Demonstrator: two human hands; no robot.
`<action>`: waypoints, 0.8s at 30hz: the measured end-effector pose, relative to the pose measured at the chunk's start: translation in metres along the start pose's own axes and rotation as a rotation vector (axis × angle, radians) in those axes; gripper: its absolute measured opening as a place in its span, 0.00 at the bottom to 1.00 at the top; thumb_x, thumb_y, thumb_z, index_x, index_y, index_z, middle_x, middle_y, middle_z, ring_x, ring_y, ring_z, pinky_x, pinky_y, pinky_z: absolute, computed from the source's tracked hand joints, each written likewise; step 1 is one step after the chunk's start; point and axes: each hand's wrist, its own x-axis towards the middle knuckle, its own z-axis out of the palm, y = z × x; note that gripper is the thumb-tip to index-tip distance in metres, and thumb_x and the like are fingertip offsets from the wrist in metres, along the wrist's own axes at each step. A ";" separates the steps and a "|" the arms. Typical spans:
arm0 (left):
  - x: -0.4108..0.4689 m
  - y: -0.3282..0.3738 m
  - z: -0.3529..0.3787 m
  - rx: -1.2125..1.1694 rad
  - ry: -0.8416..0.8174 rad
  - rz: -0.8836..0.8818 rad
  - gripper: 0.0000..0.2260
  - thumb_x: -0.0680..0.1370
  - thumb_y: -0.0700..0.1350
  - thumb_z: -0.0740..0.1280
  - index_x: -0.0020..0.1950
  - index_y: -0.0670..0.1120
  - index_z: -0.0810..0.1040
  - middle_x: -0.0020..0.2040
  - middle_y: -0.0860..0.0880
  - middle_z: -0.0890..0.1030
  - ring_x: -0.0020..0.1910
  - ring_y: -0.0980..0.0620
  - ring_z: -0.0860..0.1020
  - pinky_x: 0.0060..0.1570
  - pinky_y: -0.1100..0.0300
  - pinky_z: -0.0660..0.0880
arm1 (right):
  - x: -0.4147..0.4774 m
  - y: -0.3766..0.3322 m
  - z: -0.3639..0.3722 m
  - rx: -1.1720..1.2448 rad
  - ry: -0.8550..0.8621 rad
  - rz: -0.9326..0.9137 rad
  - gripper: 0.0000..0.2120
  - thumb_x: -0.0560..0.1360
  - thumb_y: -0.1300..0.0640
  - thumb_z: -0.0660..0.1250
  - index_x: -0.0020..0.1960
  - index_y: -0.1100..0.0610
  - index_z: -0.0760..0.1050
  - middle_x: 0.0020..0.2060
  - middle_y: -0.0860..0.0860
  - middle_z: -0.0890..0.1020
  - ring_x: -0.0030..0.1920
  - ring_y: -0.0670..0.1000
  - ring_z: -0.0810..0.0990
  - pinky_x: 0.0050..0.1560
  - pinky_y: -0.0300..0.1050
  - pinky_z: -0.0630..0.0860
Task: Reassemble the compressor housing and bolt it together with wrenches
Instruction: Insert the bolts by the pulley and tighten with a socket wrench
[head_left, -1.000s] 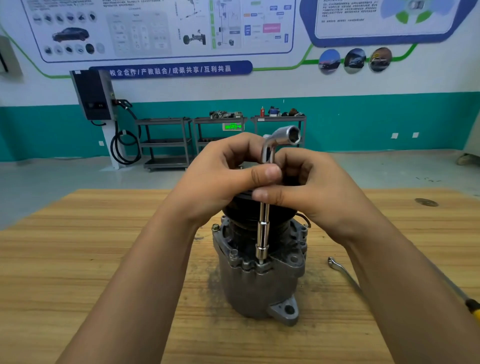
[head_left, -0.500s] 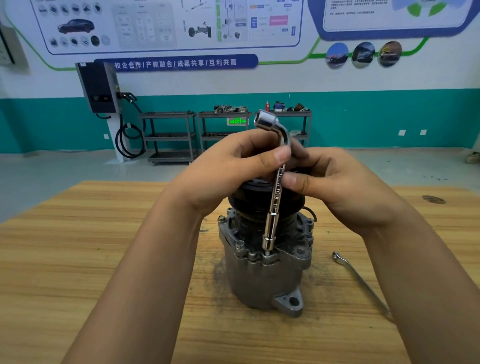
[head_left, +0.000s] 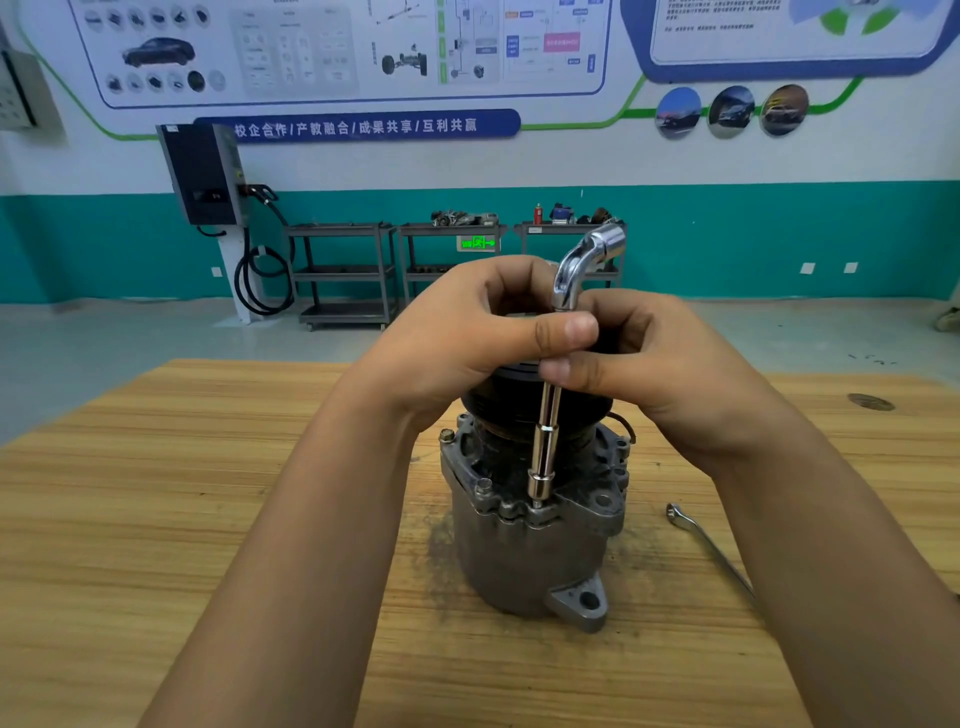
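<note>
1. Swung round in the last half second, the bent top of the socket wrench (head_left: 545, 447) now points right instead of left. Its lower end sits on a bolt (head_left: 537, 504), so that bolt is probably being spun down by finger.
2. Both the left hand (head_left: 467, 353) and the right hand (head_left: 660, 374) pinch the polished chrome shaft between thumb and fingers.
3. Mid-worktop, the compressor housing (head_left: 519, 561) stands upright: dull, gritty cast metal with a lobed flange, and a black pulley (head_left: 498, 400) on top.
4. A thin flat spanner (head_left: 706, 551) lies to the right on the pale wood-grain worktop (head_left: 182, 493), apart from the housing.
</note>
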 end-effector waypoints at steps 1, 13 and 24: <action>0.000 0.000 0.000 -0.003 0.016 -0.001 0.21 0.66 0.43 0.71 0.50 0.29 0.73 0.40 0.49 0.78 0.42 0.51 0.77 0.44 0.61 0.75 | 0.000 0.001 0.000 -0.013 0.012 0.007 0.12 0.60 0.49 0.76 0.40 0.51 0.81 0.36 0.46 0.82 0.42 0.47 0.81 0.45 0.44 0.77; -0.001 -0.001 -0.003 -0.001 -0.034 -0.051 0.11 0.74 0.42 0.63 0.47 0.35 0.79 0.46 0.54 0.80 0.48 0.52 0.77 0.49 0.62 0.73 | -0.003 -0.001 -0.006 0.033 -0.127 0.029 0.12 0.66 0.60 0.70 0.49 0.51 0.83 0.44 0.48 0.85 0.50 0.46 0.82 0.52 0.39 0.77; -0.001 0.000 -0.003 0.000 -0.010 -0.031 0.23 0.70 0.44 0.67 0.54 0.26 0.72 0.45 0.43 0.79 0.45 0.55 0.81 0.48 0.63 0.76 | -0.002 -0.003 -0.004 -0.012 -0.070 0.047 0.07 0.63 0.55 0.73 0.41 0.50 0.84 0.39 0.45 0.84 0.44 0.45 0.82 0.48 0.44 0.76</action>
